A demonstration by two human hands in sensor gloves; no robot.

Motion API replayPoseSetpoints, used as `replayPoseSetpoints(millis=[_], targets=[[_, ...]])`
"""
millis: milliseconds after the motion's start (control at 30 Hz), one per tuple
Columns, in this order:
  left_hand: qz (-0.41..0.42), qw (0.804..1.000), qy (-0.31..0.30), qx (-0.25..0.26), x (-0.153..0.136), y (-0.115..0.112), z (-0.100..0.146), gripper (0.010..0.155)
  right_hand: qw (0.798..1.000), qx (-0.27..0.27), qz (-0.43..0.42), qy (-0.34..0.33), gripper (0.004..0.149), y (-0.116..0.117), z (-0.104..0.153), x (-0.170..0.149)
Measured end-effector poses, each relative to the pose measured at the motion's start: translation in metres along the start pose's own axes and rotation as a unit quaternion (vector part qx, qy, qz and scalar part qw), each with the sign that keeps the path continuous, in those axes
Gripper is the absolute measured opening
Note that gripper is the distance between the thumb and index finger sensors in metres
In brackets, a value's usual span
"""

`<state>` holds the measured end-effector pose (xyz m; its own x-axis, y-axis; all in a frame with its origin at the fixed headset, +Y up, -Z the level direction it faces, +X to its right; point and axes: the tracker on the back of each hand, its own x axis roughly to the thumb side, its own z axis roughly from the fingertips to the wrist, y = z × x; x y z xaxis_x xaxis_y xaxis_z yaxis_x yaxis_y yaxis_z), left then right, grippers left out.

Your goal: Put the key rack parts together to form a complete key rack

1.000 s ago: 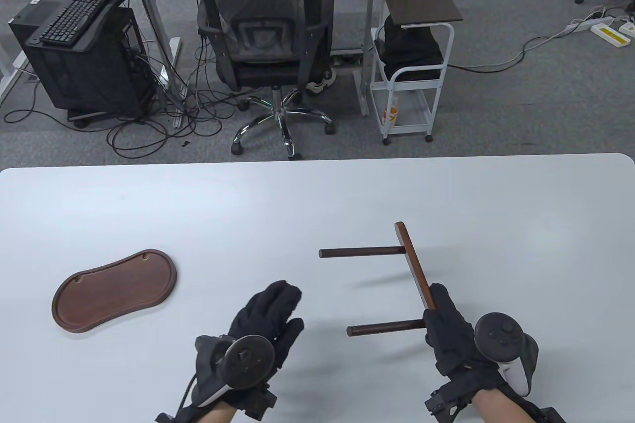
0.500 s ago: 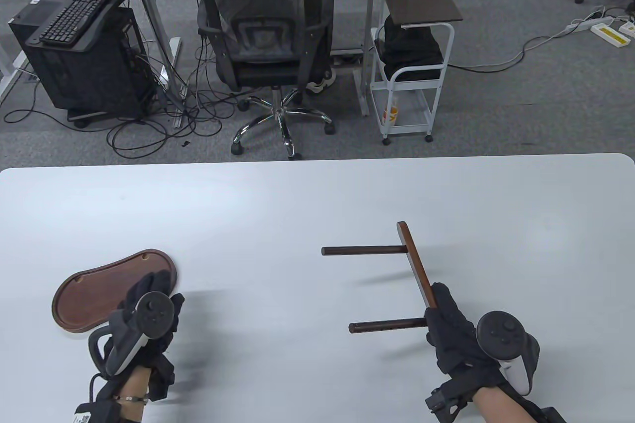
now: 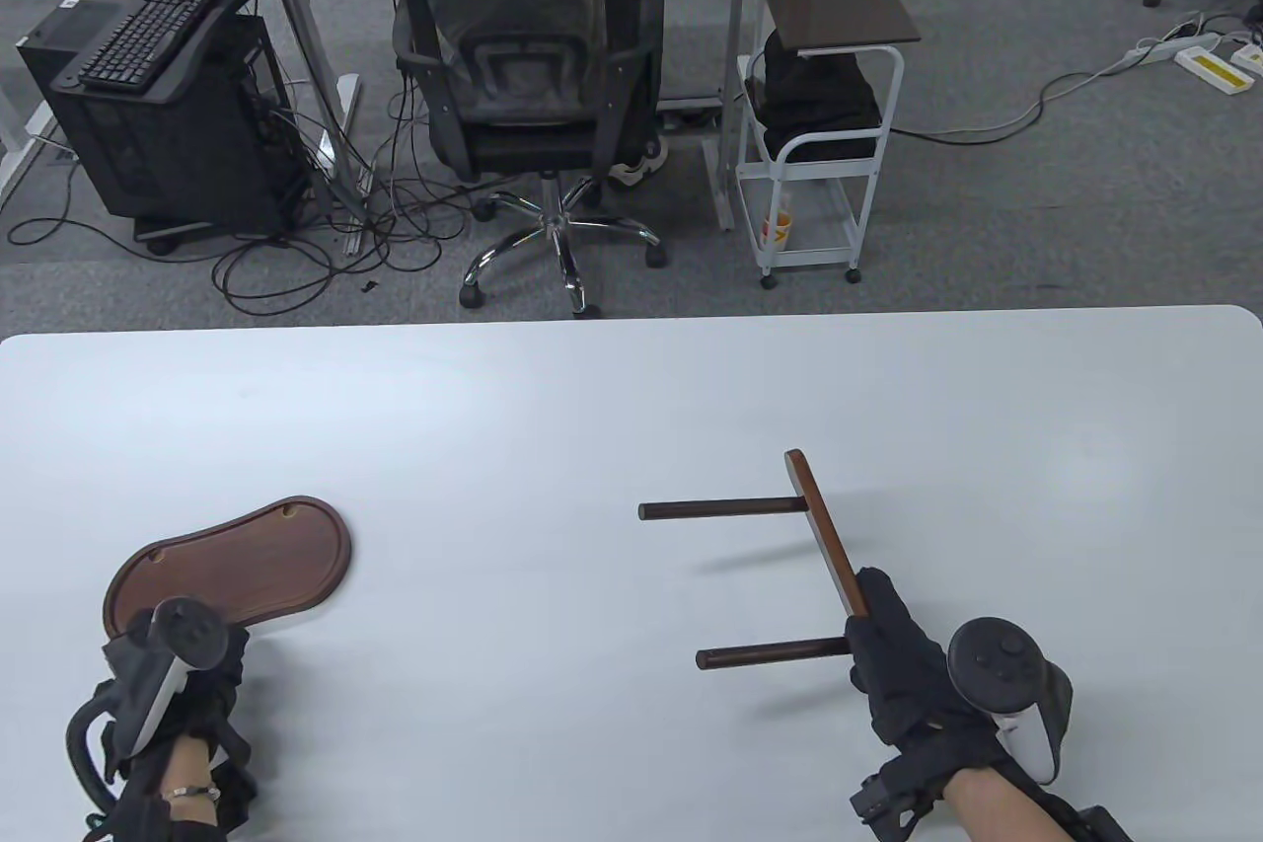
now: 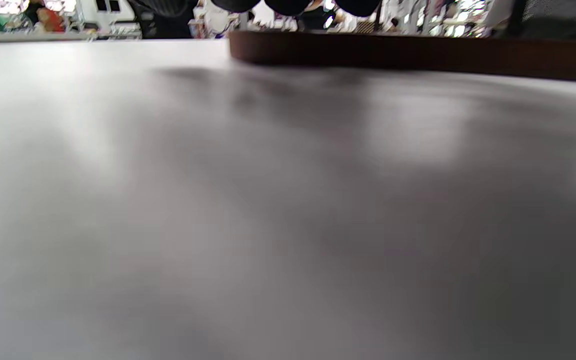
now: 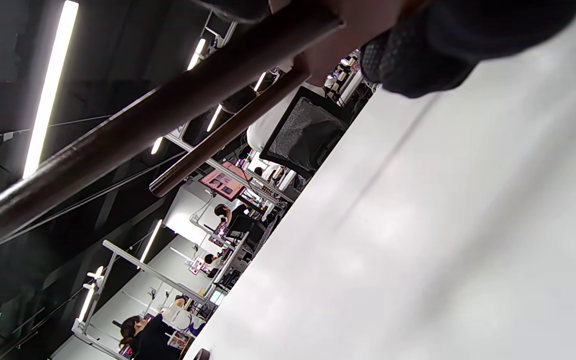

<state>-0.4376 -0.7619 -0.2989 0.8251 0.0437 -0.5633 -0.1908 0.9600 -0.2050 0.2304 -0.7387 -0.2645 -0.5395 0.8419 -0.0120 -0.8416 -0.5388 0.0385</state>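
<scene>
A dark wooden oval base tray lies on the white table at the left. My left hand is at the tray's near left end, its fingers hidden under the tracker. In the left wrist view the fingertips hang just over the tray's rim. My right hand grips the near end of a flat wooden crossbar and holds it above the table. Two round dowels stick out leftward from the bar, a far one and a near one. The right wrist view shows the near dowel, the far dowel and a gloved finger.
The white table ends at its far edge near mid-frame. Beyond it stand an office chair, a white cart and a computer tower on the floor.
My left hand has swept from the table's front middle leftward to the near left end of the tray. My right hand and the crossbar have barely moved.
</scene>
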Motion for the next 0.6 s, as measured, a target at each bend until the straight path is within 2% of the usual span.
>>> replayPoseSetpoints(millis=[100,233,600], targets=[[0.031,0.999,0.013,-0.029,-0.012,-0.003,-0.003,0.071,1.000,0.003,-0.002,0.004,0.063,0.000,0.000,-0.002],[0.043,0.998,0.005,-0.046,-0.015,-0.006,-0.004,0.070,1.000,0.007,-0.005,0.008,0.063,0.000,0.000,-0.002],[0.028,0.999,-0.024,-0.033,-0.007,-0.004,0.001,0.061,1.000,0.004,-0.006,0.006,0.063,0.000,0.000,-0.002]])
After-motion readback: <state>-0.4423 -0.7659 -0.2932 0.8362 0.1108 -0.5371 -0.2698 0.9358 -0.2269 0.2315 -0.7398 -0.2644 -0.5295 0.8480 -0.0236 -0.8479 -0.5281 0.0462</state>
